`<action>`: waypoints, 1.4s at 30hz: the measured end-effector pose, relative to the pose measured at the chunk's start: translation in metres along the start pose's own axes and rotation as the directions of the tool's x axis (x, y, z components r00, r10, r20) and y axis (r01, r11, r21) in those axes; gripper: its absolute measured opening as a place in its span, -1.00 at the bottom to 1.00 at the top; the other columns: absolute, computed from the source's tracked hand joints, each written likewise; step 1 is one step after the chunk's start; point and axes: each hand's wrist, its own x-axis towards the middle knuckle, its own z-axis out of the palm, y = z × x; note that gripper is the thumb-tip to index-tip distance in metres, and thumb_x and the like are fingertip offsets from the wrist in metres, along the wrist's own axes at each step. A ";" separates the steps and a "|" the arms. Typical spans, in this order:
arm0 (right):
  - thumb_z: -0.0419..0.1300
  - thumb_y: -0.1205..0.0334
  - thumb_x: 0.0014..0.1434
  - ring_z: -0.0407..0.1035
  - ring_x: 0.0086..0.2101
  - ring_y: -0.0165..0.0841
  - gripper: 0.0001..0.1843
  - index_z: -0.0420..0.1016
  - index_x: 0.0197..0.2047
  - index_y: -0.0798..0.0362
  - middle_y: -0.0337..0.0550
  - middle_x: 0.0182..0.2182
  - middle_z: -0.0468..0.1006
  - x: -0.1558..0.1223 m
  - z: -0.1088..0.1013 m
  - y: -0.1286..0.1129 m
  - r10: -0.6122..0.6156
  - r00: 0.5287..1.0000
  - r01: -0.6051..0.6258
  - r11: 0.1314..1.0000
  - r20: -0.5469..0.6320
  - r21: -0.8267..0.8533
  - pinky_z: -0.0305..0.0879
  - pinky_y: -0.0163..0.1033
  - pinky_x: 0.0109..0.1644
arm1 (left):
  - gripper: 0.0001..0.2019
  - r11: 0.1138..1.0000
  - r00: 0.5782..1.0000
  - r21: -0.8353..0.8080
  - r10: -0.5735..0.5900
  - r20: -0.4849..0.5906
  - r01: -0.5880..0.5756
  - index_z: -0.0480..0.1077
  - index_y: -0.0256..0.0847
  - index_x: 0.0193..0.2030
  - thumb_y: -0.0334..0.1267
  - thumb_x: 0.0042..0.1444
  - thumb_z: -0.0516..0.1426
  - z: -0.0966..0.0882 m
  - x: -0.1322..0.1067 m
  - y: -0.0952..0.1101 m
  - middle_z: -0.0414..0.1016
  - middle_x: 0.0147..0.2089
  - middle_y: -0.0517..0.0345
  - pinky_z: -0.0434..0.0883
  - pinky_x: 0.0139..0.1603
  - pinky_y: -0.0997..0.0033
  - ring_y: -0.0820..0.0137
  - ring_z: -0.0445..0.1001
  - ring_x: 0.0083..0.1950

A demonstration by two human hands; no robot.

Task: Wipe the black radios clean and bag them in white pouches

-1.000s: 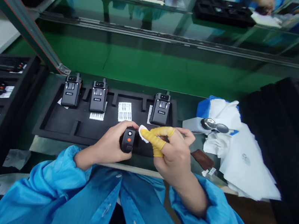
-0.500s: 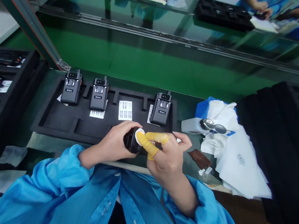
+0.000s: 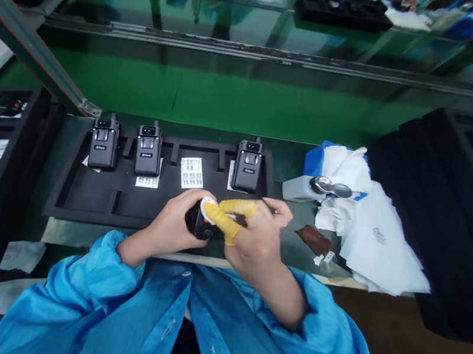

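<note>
My left hand [image 3: 172, 222] is wrapped round a small black two-way radio [image 3: 200, 228], held over the front edge of a black tray [image 3: 97, 194]. My right hand [image 3: 256, 237], with yellow finger cots on two fingers, presses a folded white wipe [image 3: 204, 203] to the radio's surface. Much of the radio is hidden by the fingers. In the tray's back row stand three similar radios, a left one [image 3: 104, 144], a middle one [image 3: 149, 151] and a right one [image 3: 247, 167], beside printed label sheets. One label sheet [image 3: 192, 172] lies uncovered between them.
To the right are a blue tissue box [image 3: 313, 162], a white bottle with a metal top [image 3: 300, 189], white sheets [image 3: 381, 242] and a brown scrap [image 3: 313, 239]. Stacked black trays [image 3: 432, 190] rise at far right; another tray [image 3: 9, 165] flanks the left. Co-workers' hands show beyond the glass.
The view has shifted slightly, so my hands appear a little further left. The wipe stays against the radio, with the yellow-covered fingers moved slightly over it. A co-worker's hand at lower right has left view.
</note>
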 end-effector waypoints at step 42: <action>0.05 0.43 0.05 0.25 -0.32 -0.29 -0.75 0.50 -0.30 -0.01 -0.12 -0.39 0.42 -0.013 -0.034 0.086 0.085 0.980 -0.137 0.944 -0.180 -0.301 -0.04 -0.07 -0.21 | -0.57 0.999 1.000 -0.039 0.022 -0.018 -0.022 0.32 -0.18 -0.07 -0.41 -0.17 0.19 -0.003 -0.001 0.002 0.49 -0.07 0.04 0.41 0.02 0.22 0.23 0.47 -0.01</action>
